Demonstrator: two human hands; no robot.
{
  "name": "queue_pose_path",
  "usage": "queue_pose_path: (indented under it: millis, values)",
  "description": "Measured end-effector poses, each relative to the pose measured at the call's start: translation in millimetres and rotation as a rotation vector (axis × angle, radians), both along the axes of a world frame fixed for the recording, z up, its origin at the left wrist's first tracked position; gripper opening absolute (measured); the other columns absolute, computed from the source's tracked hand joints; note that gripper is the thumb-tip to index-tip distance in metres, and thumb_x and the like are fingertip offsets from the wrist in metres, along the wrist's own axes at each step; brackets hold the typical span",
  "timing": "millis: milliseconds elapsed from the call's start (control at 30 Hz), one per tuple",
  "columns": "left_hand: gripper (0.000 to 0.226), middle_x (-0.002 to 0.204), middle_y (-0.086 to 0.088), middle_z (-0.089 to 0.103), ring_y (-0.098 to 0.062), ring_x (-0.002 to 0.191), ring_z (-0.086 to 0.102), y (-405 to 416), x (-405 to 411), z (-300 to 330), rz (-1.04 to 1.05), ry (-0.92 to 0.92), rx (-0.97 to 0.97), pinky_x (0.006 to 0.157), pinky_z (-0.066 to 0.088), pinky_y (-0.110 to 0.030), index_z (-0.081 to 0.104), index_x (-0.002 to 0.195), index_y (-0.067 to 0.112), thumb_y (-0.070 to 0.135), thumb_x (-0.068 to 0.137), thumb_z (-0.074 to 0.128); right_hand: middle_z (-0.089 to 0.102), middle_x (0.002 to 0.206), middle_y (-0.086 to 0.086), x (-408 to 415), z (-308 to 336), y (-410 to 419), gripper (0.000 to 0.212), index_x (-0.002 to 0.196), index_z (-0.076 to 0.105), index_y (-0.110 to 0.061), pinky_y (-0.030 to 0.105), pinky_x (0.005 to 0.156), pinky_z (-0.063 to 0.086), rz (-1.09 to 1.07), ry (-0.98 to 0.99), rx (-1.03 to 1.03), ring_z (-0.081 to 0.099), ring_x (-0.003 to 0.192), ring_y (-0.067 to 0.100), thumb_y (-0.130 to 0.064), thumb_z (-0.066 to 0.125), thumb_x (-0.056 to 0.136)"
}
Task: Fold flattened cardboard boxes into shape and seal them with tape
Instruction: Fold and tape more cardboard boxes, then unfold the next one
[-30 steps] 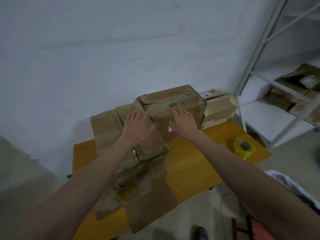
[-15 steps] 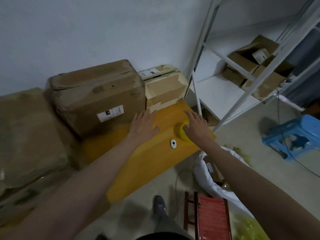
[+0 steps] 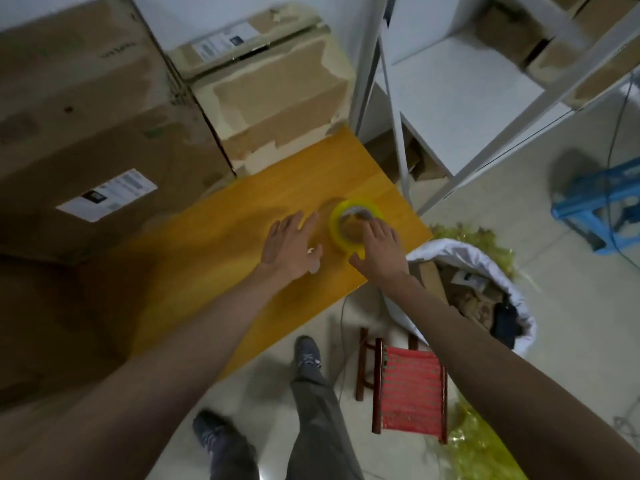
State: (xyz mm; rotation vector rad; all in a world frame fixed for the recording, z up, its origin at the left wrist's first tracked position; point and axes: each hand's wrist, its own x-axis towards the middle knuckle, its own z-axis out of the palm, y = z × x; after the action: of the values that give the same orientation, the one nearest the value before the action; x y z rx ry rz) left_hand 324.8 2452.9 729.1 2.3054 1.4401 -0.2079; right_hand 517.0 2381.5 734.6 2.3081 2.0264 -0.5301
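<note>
A yellow tape roll (image 3: 337, 221) lies flat near the right end of the orange table (image 3: 221, 233). My right hand (image 3: 379, 252) lies over the roll's near rim, fingers stretched across its hole and thumb outside the rim. My left hand (image 3: 292, 245) hovers flat and open just left of the roll, above a small white object (image 3: 314, 268) on the table. A large brown box with a white label (image 3: 86, 133) stands at the back left, and a smaller taped box (image 3: 277, 98) stands beside it. Dark cardboard (image 3: 45, 306) fills the left edge.
A white metal shelf (image 3: 396, 109) with more boxes stands right of the table. On the floor are a white sack of scraps (image 3: 460, 251), a red stool (image 3: 408, 386), a blue stool (image 3: 595, 202) and my legs (image 3: 311, 403).
My view swung right from the boxes to the table's right end. Both hands left the cardboard; the right hand came down on the tape roll, the left beside it.
</note>
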Motion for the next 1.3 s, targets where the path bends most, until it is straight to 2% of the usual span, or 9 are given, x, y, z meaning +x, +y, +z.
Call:
queue_pose_path:
  millis: [133,233,333,500,633,767,967,1133,1300]
  values:
    - [0.071,0.162,-0.006,0.023,-0.027,0.146,0.027,0.0,4.8,-20.4,-0.005,0.012,-0.025,0.119,0.024,-0.043,0.019,0.158,0.025,0.047,0.097,0.049,0.047,0.14,0.005,0.1,-28.5,7.2,0.052,0.134,0.047,-0.014,0.045,0.121,0.012,0.032,-0.055,-0.052,0.02,0.148,0.024,-0.031,0.066,0.088]
    - [0.068,0.162,-0.007,0.023,-0.027,0.145,0.028,-2.4,1.0,-26.1,-0.005,0.022,-0.021,0.118,0.026,-0.043,0.02,0.157,0.024,0.046,0.099,0.048,0.048,0.14,0.004,-3.5,-36.2,11.3,0.044,0.136,0.05,-0.017,0.047,0.123,0.006,0.058,-0.131,-0.025,0.013,0.151,0.025,-0.02,0.057,0.094]
    - [0.067,0.162,-0.006,0.024,-0.027,0.145,0.029,-3.3,-6.2,-24.3,0.002,0.033,-0.006,0.117,0.026,-0.043,0.021,0.157,0.024,0.046,0.1,0.047,0.051,0.138,0.002,-6.5,-35.9,11.6,0.043,0.138,0.051,-0.019,0.045,0.122,0.007,0.046,-0.143,-0.007,0.024,0.145,0.024,-0.014,0.05,0.096]
    - [0.067,0.161,-0.006,0.027,-0.025,0.146,0.03,-4.4,-25.4,-1.0,0.025,0.022,0.036,0.118,0.026,-0.041,0.022,0.157,0.024,0.046,0.1,0.048,0.05,0.136,0.0,-9.9,-18.2,-0.2,0.051,0.143,0.047,-0.023,0.045,0.119,0.018,-0.01,0.01,0.046,0.036,0.138,0.021,-0.021,0.059,0.093]
    - [0.066,0.157,-0.004,0.034,-0.024,0.142,0.035,-13.2,-45.5,39.4,0.026,-0.012,0.112,0.116,0.027,-0.04,0.024,0.156,0.022,0.041,0.098,0.05,0.052,0.134,0.003,-29.5,13.8,-14.1,0.048,0.138,0.05,-0.019,0.045,0.118,0.025,0.002,0.179,0.09,0.042,0.132,0.023,-0.019,0.061,0.091]
    - [0.065,0.155,-0.003,0.037,-0.025,0.139,0.038,-34.0,-79.9,88.8,0.065,-0.052,0.182,0.114,0.03,-0.041,0.027,0.156,0.021,0.038,0.098,0.05,0.058,0.128,0.006,-63.1,57.5,-30.8,0.043,0.131,0.056,-0.013,0.039,0.101,0.041,0.049,0.329,0.179,0.05,0.121,0.026,-0.018,0.067,0.089]
    - [0.054,0.151,-0.003,0.043,-0.026,0.135,0.043,-98.1,-152.3,160.5,0.138,-0.142,0.307,0.111,0.034,-0.041,0.031,0.153,0.018,0.03,0.102,0.043,0.06,0.122,0.007,-145.0,131.2,-70.6,0.041,0.125,0.059,-0.009,0.037,0.088,0.047,0.164,0.435,0.316,0.054,0.113,0.026,-0.012,0.071,0.086]
    - [0.05,0.143,-0.006,0.046,-0.025,0.13,0.047,-151.3,-217.6,224.4,0.251,-0.282,0.455,0.11,0.037,-0.041,0.038,0.149,0.013,0.021,0.1,0.046,0.061,0.124,0.006,-223.5,191.1,-100.0,0.042,0.125,0.06,-0.01,0.035,0.088,0.044,0.303,0.456,0.419,0.055,0.114,0.025,-0.014,0.074,0.085]
    - [0.042,0.123,-0.01,0.052,-0.029,0.11,0.057,-189.8,-283.9,277.8,0.347,-0.437,0.593,0.099,0.044,-0.046,0.052,0.139,0.01,0.017,0.097,0.055,0.061,0.124,0.008,-291.1,244.3,-119.9,0.039,0.124,0.06,-0.008,0.042,0.091,0.048,0.416,0.495,0.521,0.057,0.114,0.026,-0.014,0.072,0.088]
